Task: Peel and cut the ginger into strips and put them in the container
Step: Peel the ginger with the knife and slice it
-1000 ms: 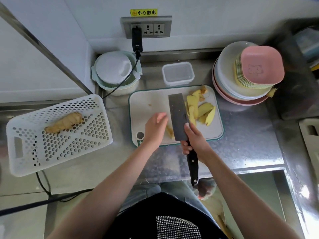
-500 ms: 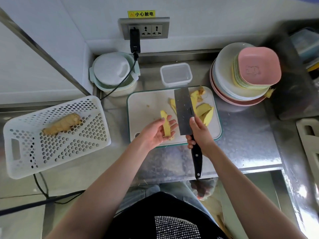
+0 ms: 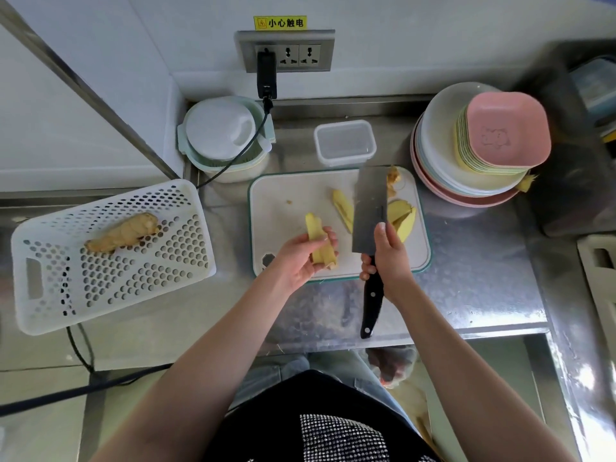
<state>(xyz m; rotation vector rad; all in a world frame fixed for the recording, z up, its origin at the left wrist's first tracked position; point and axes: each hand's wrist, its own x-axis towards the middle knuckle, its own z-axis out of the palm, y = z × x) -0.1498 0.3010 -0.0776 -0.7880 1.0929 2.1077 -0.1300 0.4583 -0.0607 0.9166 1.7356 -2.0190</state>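
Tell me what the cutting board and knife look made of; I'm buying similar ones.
Cutting board: apparently plastic, matte white with a green rim. Knife: blade looks like brushed steel, dull grey sheen; its handle seems glossy black plastic, though that is uncertain.

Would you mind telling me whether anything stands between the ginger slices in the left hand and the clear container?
Nothing visible does: the ginger slices in the left hand face bare cutting board up to the open clear container.

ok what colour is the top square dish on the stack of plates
Pink: the top square dish shows best in the head view.
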